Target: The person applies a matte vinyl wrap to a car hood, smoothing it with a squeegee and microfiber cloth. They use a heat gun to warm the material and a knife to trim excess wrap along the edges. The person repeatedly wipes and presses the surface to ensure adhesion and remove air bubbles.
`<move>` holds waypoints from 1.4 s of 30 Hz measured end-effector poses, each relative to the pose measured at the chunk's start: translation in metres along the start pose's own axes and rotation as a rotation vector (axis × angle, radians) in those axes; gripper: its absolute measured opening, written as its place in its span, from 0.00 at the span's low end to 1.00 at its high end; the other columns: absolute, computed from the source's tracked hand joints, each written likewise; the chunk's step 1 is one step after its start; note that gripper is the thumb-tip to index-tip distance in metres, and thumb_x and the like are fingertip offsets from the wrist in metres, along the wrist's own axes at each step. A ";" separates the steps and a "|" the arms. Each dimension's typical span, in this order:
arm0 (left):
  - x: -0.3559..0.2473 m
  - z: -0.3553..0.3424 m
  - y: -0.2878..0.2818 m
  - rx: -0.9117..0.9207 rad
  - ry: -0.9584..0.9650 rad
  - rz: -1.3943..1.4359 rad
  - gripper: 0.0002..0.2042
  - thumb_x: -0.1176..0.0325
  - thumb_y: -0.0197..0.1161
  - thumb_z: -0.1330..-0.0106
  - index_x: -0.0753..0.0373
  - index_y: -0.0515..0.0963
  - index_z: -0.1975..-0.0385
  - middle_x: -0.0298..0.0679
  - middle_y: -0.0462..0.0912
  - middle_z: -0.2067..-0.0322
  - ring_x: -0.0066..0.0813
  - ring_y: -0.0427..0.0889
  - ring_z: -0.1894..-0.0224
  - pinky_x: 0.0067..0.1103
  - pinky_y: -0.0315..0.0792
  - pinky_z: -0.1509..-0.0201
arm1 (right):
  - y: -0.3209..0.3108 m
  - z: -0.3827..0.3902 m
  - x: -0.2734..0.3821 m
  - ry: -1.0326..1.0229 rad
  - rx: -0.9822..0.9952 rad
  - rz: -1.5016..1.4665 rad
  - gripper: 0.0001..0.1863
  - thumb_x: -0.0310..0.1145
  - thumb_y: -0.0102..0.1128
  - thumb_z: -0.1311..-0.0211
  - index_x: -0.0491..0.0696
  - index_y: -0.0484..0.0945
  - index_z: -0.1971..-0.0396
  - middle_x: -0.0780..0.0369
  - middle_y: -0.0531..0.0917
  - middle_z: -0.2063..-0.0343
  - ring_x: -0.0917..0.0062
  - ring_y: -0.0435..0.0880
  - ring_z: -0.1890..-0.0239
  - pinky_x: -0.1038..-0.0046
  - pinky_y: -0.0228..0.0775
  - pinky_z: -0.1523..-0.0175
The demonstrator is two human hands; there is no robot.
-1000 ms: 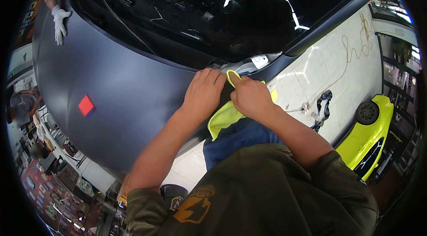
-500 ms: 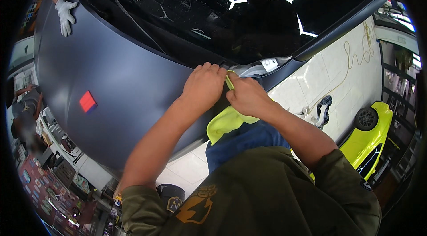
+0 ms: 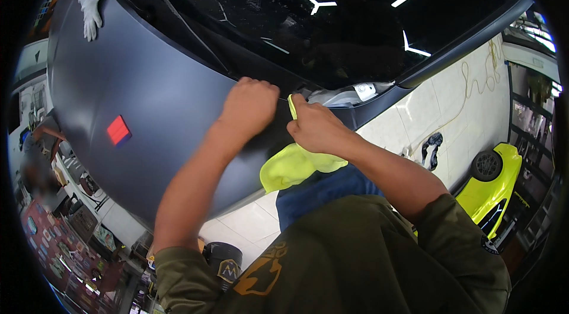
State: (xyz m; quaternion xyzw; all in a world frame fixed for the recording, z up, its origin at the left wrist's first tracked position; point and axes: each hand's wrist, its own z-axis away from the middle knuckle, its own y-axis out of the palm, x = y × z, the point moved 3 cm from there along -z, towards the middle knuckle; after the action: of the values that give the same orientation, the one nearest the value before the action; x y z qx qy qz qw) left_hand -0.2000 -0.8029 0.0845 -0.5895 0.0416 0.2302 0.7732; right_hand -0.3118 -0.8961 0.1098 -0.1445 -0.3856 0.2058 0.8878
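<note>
Clearly, upper left of the frame, a co-worker's gloved hand point(image 3: 92, 13) rests w/ fingers spread on the car hood point(image 3: 154, 89), prob. for support; below it, a red block point(image 3: 118, 130) w/ a dark blue edge lies on the hood, prob. put there to be in reach yet out of the hands' way; the hood itself looks matte, dark grey-blue, w/ a soft, pale sheen instead of sharp reflections; centre of the frame, the left hand point(image 3: 250, 103) is closed, fingers curled down by the hood's rear edge, knuckles up; whatever it may pinch is hidden, so can't tell; just right & lower, the yellow cloth point(image 3: 296, 167) hangs under the right hand point(image 3: 317, 127), which grips it w/ a folded bit poking up by the index finger, prob. so that one small edge is firm & easy to steer while the rest dangles loose; the cloth looks soft, thin, bright yellow-green, w/ a rounded, drooping lower fold; right of centre, a pale grey part point(image 3: 341, 98) shows at the base of the windshield point(image 3: 284, 23), near the right hand; far right, a yellow car point(image 3: 498, 178) stands well apart, prob. to leave working room.
</note>
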 end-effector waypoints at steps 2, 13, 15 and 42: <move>0.028 0.011 -0.005 -0.021 -0.020 -0.042 0.07 0.77 0.55 0.49 0.64 0.78 0.72 0.43 0.81 0.69 0.39 0.79 0.55 0.34 0.66 0.38 | 0.005 -0.008 0.007 -0.014 0.001 0.028 0.19 0.30 0.52 0.45 0.32 0.64 0.58 0.38 0.79 0.71 0.44 0.80 0.62 0.52 0.69 0.52; 0.203 0.142 -0.010 -0.677 -0.683 -0.161 0.21 0.65 0.48 0.30 0.65 0.65 0.38 0.47 0.63 0.36 0.47 0.59 0.33 0.38 0.53 0.30 | 0.017 -0.045 0.053 0.001 0.068 0.136 0.19 0.31 0.53 0.42 0.32 0.63 0.58 0.39 0.80 0.70 0.47 0.81 0.61 0.55 0.72 0.51; 0.202 0.142 0.003 -0.654 -0.767 -0.182 0.23 0.59 0.43 0.27 0.63 0.61 0.35 0.46 0.59 0.33 0.46 0.54 0.31 0.38 0.48 0.29 | 0.013 -0.050 0.063 0.029 0.101 0.121 0.20 0.32 0.53 0.42 0.32 0.63 0.58 0.39 0.80 0.69 0.47 0.81 0.61 0.56 0.72 0.50; 0.204 0.144 -0.013 -0.597 -0.876 -0.149 0.26 0.59 0.45 0.31 0.63 0.59 0.34 0.43 0.57 0.32 0.47 0.54 0.30 0.42 0.47 0.29 | 0.018 -0.170 0.204 -0.003 0.093 0.174 0.29 0.36 0.48 0.41 0.24 0.59 0.50 0.32 0.74 0.55 0.45 0.76 0.48 0.60 0.66 0.41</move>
State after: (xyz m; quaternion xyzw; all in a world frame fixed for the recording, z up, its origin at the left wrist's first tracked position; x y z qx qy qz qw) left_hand -0.0431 -0.6094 0.0708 -0.6339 -0.3942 0.4010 0.5310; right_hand -0.0638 -0.7996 0.1172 -0.1357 -0.3628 0.2998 0.8718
